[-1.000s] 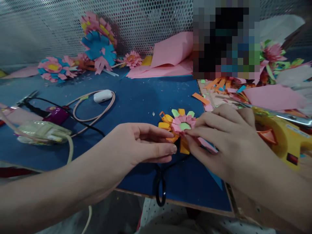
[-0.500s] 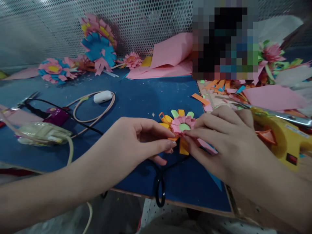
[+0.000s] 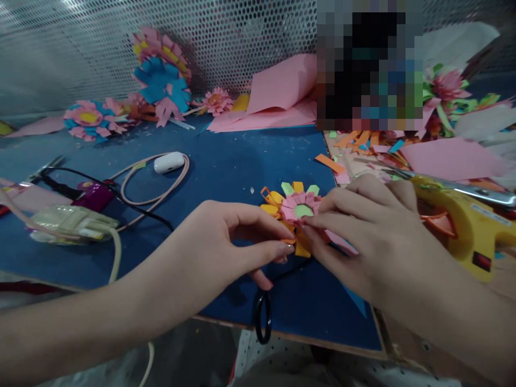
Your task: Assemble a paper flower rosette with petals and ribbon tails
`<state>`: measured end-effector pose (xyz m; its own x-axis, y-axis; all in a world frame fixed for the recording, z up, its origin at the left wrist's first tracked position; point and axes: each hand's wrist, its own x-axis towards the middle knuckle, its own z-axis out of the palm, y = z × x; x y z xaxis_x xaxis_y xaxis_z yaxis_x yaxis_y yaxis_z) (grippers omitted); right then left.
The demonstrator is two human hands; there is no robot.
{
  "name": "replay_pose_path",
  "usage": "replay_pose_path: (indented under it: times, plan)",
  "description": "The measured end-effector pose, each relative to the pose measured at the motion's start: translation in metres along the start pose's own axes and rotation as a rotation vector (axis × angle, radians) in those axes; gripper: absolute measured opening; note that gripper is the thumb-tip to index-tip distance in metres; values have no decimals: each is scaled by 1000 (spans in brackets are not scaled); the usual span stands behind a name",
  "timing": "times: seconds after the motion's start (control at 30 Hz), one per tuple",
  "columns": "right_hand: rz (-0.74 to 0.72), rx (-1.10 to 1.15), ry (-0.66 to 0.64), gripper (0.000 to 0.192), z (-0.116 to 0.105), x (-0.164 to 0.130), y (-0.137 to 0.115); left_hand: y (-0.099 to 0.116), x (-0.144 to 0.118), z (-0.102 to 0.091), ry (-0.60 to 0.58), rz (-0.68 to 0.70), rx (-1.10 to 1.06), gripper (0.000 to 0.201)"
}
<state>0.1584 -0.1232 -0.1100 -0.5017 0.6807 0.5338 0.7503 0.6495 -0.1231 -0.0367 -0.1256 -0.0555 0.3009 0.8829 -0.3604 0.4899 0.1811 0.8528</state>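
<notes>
A small paper flower with a pink fringed ring, a pale green middle and orange and green outer petals lies between both hands, just above the blue board. My right hand pinches its lower right side, thumb and fingertips closed at the pink ring. With thumb and forefinger together, my left hand grips an orange paper petal at the flower's lower left; most of that petal is hidden by the fingers. A pink paper piece shows below my right hand.
A yellow glue gun and scissors lie on the right among paper scraps. Looped cables, a white plastic case and a taped power strip are on the left. Finished paper flowers and pink sheets line the mesh wall.
My left hand has shifted slightly down and right, its fingertips now closer to the flower's lower edge. The right hand keeps its pinch on the flower.
</notes>
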Motion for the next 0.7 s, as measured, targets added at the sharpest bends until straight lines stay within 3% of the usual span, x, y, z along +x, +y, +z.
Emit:
replay_pose_path:
  times: [0.37,0.7]
  plan:
    - [-15,-15,24,15,0,0,-1,7,4,-1,8,-40,9,6]
    - [10,-21,34,18,0,0,0,2,5,-4,41,19,56,8]
